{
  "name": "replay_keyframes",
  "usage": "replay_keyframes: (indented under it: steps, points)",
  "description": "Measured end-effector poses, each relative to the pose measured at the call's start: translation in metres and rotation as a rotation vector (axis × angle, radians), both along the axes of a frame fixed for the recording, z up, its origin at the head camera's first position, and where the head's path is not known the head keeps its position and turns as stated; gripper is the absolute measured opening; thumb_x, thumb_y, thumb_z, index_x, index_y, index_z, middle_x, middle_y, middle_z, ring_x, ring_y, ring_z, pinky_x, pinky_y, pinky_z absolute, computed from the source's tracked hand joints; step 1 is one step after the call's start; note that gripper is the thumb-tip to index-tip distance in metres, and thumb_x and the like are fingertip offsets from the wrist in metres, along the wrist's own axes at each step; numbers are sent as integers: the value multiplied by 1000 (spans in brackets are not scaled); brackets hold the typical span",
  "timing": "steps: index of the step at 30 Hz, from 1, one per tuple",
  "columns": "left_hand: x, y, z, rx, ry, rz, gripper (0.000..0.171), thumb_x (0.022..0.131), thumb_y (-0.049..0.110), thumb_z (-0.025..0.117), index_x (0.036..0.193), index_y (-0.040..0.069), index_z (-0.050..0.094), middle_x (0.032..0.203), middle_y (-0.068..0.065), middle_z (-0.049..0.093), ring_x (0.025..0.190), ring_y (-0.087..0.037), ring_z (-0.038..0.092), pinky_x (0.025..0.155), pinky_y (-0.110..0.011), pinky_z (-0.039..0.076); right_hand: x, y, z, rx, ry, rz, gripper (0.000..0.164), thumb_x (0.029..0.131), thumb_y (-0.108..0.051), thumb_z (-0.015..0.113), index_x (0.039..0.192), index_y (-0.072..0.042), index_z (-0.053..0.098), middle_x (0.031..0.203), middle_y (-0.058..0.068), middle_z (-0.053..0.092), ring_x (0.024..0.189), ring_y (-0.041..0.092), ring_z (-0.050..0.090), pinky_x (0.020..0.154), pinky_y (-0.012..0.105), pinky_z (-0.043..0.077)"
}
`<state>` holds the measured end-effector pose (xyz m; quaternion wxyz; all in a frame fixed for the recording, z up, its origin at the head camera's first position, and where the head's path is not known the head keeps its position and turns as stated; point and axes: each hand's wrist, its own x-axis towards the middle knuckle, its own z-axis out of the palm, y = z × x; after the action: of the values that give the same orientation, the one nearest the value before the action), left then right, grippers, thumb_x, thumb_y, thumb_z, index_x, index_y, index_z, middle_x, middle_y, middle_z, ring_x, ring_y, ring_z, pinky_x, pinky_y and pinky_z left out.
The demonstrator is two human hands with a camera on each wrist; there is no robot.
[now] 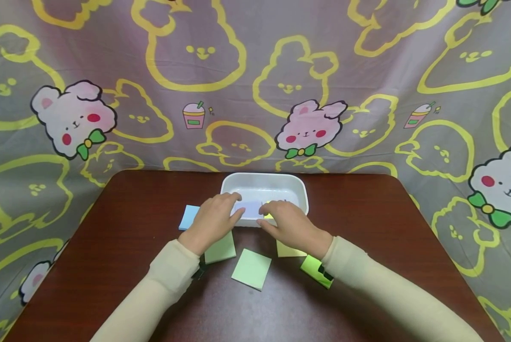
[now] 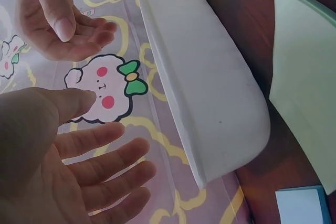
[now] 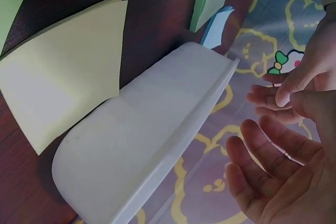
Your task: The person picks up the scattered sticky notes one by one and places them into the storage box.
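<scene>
Left grip (image 1: 214, 216) and right grip (image 1: 290, 224) both released, fingers relaxed, at near side of white tray (image 1: 261, 194). Lilac pad (image 1: 251, 210) in tray, between grips; bright yellow pad (image 1: 267, 216) beside right grip, partly hidden. Blue pad (image 1: 188, 216) on desk (image 1: 366, 213) beside left grip.

brown table (image 1: 388, 228), curtain (image 1: 242, 111) (rabbit-printed) behind

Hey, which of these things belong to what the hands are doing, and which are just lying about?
Likely in the job:
white tray
left hand and right hand, both at it
purple paper inside it
yellow paper beside that

Lying about, though perhaps wanted too:
blue pad
left green pad
middle green pad
pale yellow pad
lime pad
</scene>
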<state>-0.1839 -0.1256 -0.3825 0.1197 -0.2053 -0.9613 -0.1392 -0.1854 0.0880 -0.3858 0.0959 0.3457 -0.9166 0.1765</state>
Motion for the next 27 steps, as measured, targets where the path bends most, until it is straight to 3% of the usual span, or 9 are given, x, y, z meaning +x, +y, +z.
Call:
replay_keyframes:
  steps: [12, 27]
  points:
    - [1, -14, -3, -6, -17, 35, 31, 94, 32, 61, 116, 10, 64, 102, -9, 71, 90, -28, 67, 76, -42, 53, 3, -8, -4, 21, 20, 7, 24, 91, -30, 64, 104, -11, 70, 96, 0, 74, 89, 15, 69, 85, 35, 54]
    - [-1, -33, -8, 20, -40, 79, 32, 92, 29, 65, 115, 7, 64, 99, -10, 70, 82, -27, 65, 69, -41, 52, 7, -17, -6, 34, -20, 31, 28, 92, -34, 63, 106, -11, 70, 99, 1, 73, 90, 15, 69, 84, 33, 54]
